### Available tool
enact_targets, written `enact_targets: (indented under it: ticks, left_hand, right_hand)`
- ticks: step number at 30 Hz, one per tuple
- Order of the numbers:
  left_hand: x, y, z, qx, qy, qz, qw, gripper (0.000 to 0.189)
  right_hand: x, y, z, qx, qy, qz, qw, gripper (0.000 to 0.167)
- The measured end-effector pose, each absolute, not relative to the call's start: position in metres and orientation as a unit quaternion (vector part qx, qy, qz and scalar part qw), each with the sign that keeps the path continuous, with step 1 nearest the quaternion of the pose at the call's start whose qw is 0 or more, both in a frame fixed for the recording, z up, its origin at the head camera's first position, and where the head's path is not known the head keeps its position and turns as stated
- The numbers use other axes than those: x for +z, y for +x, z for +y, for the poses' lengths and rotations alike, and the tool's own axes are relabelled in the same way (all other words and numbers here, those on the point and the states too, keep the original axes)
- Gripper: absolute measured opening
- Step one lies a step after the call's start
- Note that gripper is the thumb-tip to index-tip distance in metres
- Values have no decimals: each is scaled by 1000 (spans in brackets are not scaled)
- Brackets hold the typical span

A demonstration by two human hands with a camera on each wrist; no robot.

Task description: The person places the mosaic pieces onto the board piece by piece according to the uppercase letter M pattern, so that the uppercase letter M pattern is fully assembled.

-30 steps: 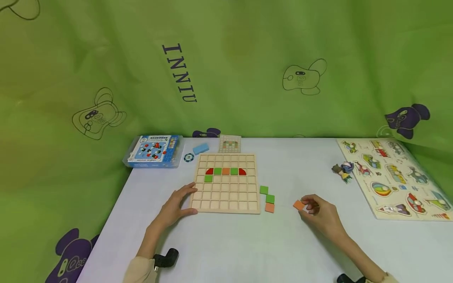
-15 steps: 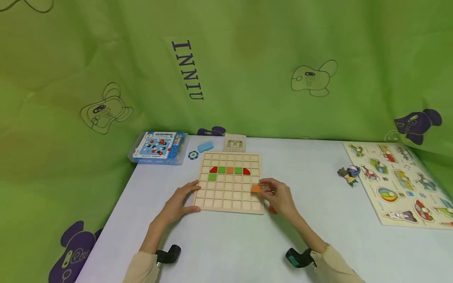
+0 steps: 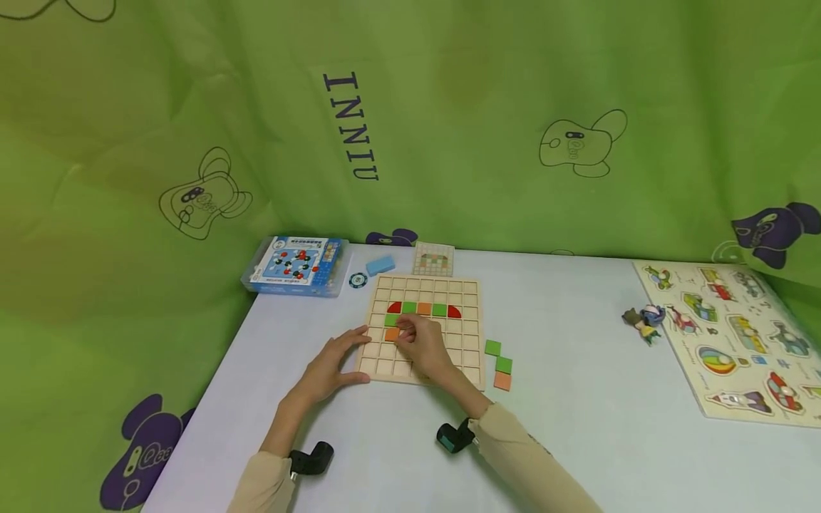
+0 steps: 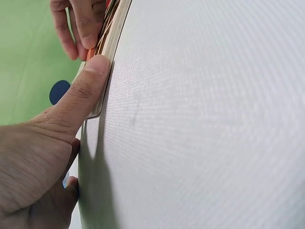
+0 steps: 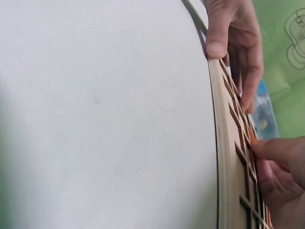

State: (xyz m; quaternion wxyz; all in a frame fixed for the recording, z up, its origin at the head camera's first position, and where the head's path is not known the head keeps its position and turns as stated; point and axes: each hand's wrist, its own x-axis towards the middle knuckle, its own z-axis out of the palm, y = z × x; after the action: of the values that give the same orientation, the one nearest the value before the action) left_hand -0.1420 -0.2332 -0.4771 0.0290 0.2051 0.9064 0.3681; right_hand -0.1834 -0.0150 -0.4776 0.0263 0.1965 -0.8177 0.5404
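In the head view my left hand (image 3: pixel 330 365) rests against the left side and near-left corner of a wooden grid board (image 3: pixel 473 356), thumb and fingers spread apart. The left wrist view shows its thumb (image 4: pixel 86 90) along the board's edge. Over the board's left part, my right hand (image 3: pixel 425 347) pinches an orange square tile (image 3: pixel 391 334) at a cell just below a green tile (image 3: pixel 391 320). A row above it runs from a red rounded tile (image 3: pixel 394 308) through green and orange squares to another red rounded tile (image 3: pixel 454 312). The right fingertips partly hide the orange tile.
Right of the board lie two green tiles (image 3: pixel 492 347) and an orange tile (image 3: pixel 503 381). Behind it stand a pattern card (image 3: pixel 432 258), a blue block (image 3: pixel 380 265), a round chip (image 3: pixel 358 280) and a boxed set (image 3: pixel 296 267). Small figurines (image 3: pixel 643 323) and a picture puzzle (image 3: pixel 744 342) are at right.
My right hand has carried the orange tile left from the bare table onto the board's left part. The left hand keeps its place at the board. The head view has shifted slightly.
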Motion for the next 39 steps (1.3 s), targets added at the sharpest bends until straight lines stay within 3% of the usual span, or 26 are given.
enact_targets:
  ticks: [10,21,25,39]
  left_hand:
    - [-476,-142,-232,370,202,907,30,67]
    - [-479,-136,-230,364,196,910,31,68]
    - [-479,-139,-232,363,197,910,22,68]
    - [-480,-140,-233,366,204,908,23,70]
  right_hand:
    - [-468,-175,0,585,172,-792,2,29]
    - [-472,-147,154,511,164,-842,58,24]
    - [-481,-149,188,479,160,-861,59,27]
    - [-476,-175,153,431,170,-886,15,31]
